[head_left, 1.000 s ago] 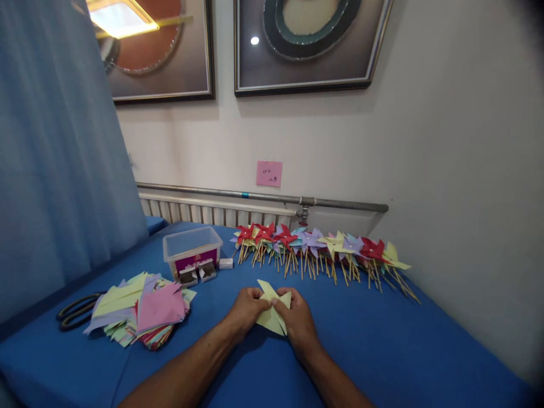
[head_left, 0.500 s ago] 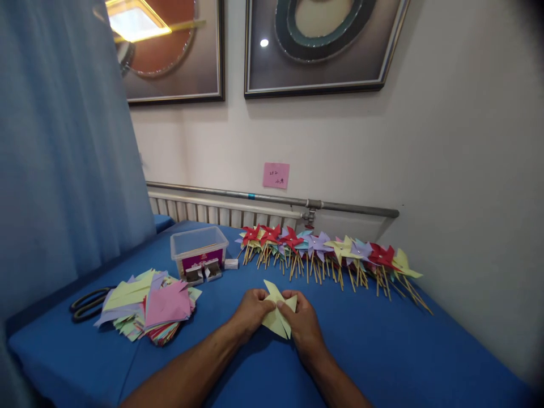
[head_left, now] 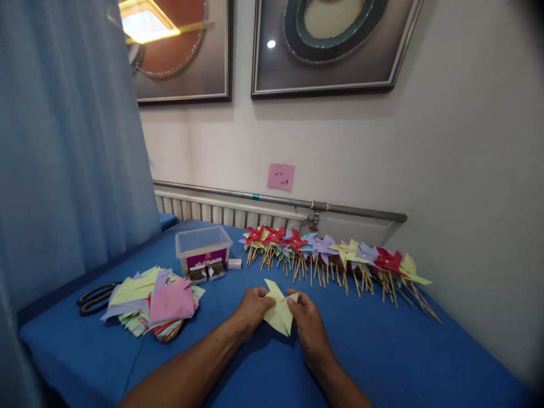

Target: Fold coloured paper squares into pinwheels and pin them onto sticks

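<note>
Two sets of fingers (head_left: 267, 303) — left hand (head_left: 250, 311), right hand (head_left: 310, 326) — pinch one pale-yellow paper pinwheel (head_left: 279, 313).

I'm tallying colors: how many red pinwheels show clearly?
4: leftmost red pinwheel, second and third next along, fourth near the right end. More may be hidden.

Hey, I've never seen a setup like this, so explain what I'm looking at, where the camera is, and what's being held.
There's no machine here: a person works bare-handed. One camera, worn on their head, looks forward and down. The left hand and right hand both hold a pale yellow paper with pointed corners. On the blue table, a pile of coloured paper and black handles lie to the left, a clear tub stands behind, and paper pinwheels on sticks line the back.
</note>
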`<state>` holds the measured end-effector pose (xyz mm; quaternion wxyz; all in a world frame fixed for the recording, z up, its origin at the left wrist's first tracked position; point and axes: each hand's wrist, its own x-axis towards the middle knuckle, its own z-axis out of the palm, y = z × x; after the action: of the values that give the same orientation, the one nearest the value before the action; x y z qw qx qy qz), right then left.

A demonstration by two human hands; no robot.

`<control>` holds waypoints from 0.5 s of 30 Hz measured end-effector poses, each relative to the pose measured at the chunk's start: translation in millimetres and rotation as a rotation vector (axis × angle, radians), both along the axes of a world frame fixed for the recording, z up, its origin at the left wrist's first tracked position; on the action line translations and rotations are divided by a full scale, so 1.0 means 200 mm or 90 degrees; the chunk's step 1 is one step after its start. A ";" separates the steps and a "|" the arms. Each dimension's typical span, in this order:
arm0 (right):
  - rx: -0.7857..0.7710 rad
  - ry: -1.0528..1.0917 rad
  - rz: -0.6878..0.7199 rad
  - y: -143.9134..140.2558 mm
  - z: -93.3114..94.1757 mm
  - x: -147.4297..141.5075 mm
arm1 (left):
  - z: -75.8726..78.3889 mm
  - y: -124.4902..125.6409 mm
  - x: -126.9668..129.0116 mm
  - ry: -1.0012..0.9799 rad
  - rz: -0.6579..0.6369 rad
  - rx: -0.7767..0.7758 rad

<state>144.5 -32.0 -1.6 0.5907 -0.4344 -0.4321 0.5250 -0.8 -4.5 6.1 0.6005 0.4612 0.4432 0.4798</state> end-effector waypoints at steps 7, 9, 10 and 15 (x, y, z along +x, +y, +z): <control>0.025 0.036 0.075 0.02 -0.04 -0.01 | 0.02 0.04 -0.05 -0.093 0.033 -0.021; 0.035 0.041 0.073 0.03 -0.05 -0.03 | 0.02 0.05 -0.06 -0.103 0.032 -0.020; 0.042 0.045 0.065 0.03 -0.05 -0.03 | 0.01 0.05 -0.06 -0.105 0.029 -0.021; 0.094 -0.025 0.064 0.00 -0.03 -0.01 | 0.01 0.05 -0.06 -0.098 0.023 -0.029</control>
<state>141.8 -32.4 -7.5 0.5851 -0.3779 -0.5025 0.5122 -12.8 5.3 8.0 0.6348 0.4010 0.4146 0.5142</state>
